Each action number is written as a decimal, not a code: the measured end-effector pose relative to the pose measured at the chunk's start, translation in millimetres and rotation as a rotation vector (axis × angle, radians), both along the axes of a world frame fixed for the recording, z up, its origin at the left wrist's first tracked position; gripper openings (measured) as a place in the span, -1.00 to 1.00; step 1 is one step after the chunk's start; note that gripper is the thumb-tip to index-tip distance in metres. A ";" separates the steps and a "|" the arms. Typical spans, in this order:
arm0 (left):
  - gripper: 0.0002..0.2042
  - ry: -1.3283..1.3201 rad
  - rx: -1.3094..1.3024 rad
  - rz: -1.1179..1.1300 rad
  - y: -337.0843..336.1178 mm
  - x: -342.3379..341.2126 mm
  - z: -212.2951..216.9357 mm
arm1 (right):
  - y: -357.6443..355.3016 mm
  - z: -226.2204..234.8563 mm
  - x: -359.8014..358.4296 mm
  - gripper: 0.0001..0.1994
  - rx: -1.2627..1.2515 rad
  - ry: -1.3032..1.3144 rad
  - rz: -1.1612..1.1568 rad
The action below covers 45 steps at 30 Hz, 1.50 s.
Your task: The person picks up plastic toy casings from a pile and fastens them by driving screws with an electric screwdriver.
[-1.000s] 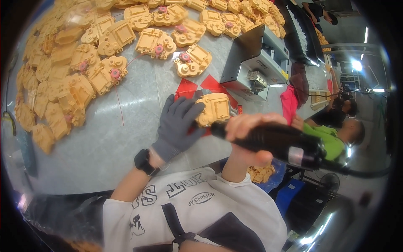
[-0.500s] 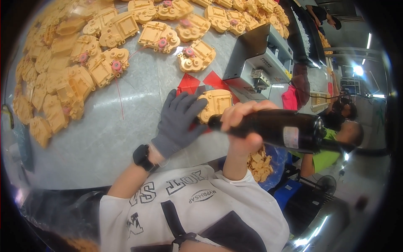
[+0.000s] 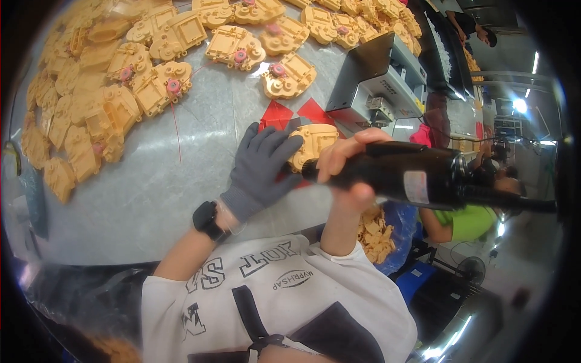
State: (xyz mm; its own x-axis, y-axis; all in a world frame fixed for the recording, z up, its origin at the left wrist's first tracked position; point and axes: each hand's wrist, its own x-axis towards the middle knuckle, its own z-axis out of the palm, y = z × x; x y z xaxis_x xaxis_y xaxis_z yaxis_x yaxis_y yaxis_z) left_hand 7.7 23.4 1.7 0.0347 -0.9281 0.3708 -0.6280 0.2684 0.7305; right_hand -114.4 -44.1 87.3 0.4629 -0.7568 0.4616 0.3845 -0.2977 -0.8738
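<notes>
L hand (image 3: pixel 261 166), grey glove, fingers spread flat, pressing on the near edge of a yellow plastic housing (image 3: pixel 313 144) at frame centre. Housing sits on red triangular pads (image 3: pixel 277 115) on the grey surface (image 3: pixel 151 199).

R hand (image 3: pixel 345 166), bare, fingers wrapped tight round a black electric screwdriver (image 3: pixel 405 175); tool lies roughly horizontal, tip end at the housing, cord end running off toward 3 o'clock. Tip itself hidden behind fingers, can't tell if it's seated.

Edges/room:
- Near surface edge runs ~8 to 4 o'clock just above the person's chest; hands are close to it.
- Open bare patch from 9 o'clock of L hand to the 8 o'clock edge, widest free area.
- 12–1 o'clock: grey box-shaped machine (image 3: pixel 378 78) just beyond the housing, tight gap there.
- 10–12 o'clock: packed w/ loose yellow housings (image 3: pixel 151 85), no free lane.
- 5 o'clock, below the surface edge: blue bin (image 3: pixel 396 233) w/ yellow parts.

Counts:
- housings under work: 1
- loose housings: too many/overlapping to count exactly, well over 20; several w/ pink round inserts
- red pads: 2 clearly visible, more poss. hidden under housing
- screwdrivers: 1
- black wristwatch (image 3: pixel 207 219) on L wrist: 1
- other ppl: 1 in green top (image 3: pixel 460 221) at 3 o'clock, 1 far at 1 o'clock.
</notes>
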 end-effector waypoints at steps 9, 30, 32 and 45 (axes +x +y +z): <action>-0.41 -0.008 -0.007 0.008 -2.0 -0.1 -1.5 | -4.5 0.3 0.7 -0.40 -0.076 0.039 0.036; -0.42 -0.015 -0.021 -0.017 -3.8 -2.6 4.6 | -105.5 23.2 -49.7 -0.67 -0.155 -0.112 -0.810; -0.42 -0.021 -0.015 -0.015 -2.4 -1.4 4.4 | -100.2 26.4 -46.5 -0.66 -0.073 -0.135 -0.814; -0.41 0.025 -0.032 0.005 -4.0 -0.5 1.3 | -32.5 21.0 0.7 -0.39 0.022 -0.147 -0.354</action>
